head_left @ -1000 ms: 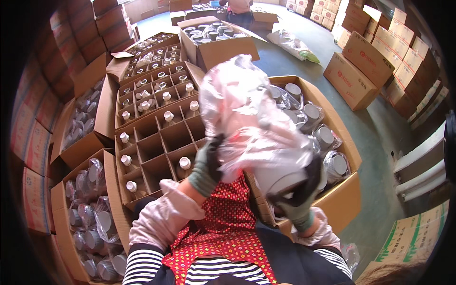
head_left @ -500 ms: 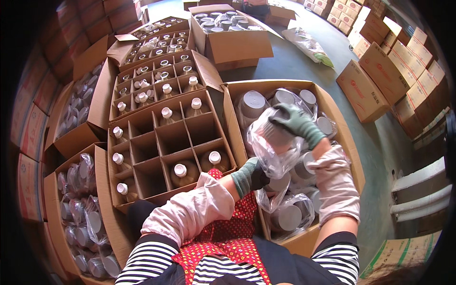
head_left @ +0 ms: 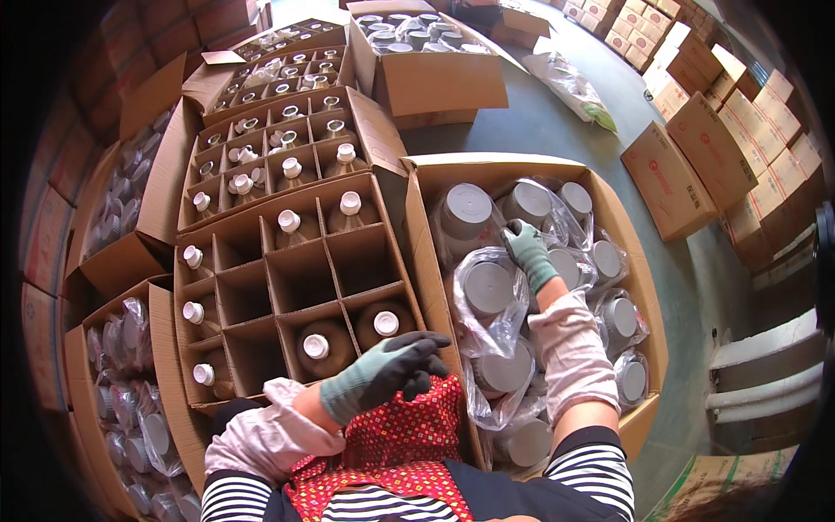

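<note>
Matt cardboard box; glossy crinkled plastic bags; knit-cloth gloved right hand.

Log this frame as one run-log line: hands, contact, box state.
right hand: reaching into bagged-jar carton, on plastic bag | left hand: empty, open, at divider box near edge | divider box: partly filled with capped jars

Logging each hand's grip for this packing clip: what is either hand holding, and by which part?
The right hand grips the clear plastic wrapping of a bagged jar at its upper edge. The left hand holds nothing.

One head-worn fisheye view looks steeply down, close over the open cartons and floor.
</note>
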Available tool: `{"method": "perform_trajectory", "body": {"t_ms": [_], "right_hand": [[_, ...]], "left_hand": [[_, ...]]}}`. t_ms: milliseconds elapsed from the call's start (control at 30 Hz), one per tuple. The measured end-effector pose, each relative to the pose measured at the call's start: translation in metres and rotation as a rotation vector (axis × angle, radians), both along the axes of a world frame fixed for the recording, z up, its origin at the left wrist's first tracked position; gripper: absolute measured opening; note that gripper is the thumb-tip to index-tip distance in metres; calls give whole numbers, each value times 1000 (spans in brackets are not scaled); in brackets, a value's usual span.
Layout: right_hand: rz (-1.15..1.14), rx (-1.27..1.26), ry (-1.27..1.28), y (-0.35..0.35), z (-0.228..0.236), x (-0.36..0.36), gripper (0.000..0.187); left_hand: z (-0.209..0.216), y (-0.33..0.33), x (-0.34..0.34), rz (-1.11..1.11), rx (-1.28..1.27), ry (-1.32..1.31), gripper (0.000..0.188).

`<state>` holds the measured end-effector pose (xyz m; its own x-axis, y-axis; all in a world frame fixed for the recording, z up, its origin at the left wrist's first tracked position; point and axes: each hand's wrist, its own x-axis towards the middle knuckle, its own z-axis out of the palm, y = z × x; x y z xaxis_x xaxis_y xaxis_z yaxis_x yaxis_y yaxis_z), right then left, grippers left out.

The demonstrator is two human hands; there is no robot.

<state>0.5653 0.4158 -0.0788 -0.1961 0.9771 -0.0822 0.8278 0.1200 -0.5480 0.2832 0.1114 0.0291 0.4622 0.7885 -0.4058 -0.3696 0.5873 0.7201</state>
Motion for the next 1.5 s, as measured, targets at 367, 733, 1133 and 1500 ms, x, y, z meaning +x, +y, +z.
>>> {"method": "perform_trajectory", "body": {"t_ms": [367,733,1133,1500], "right_hand": [[97,-154,-353,82,-144,33,55],[-155,-113,719,-20,106,-11,39],[437,659,575,-264,194,-87,52],[1257,594,111,-339,131,-128,42]], "left_hand": [[-21,-51,-99,246,-54,71,44],[-22,-28,-105,178,88,-55,52],[2,10,-73,209,4,-569,88],[-39,-141,-179,232,439,-703,65]]}}
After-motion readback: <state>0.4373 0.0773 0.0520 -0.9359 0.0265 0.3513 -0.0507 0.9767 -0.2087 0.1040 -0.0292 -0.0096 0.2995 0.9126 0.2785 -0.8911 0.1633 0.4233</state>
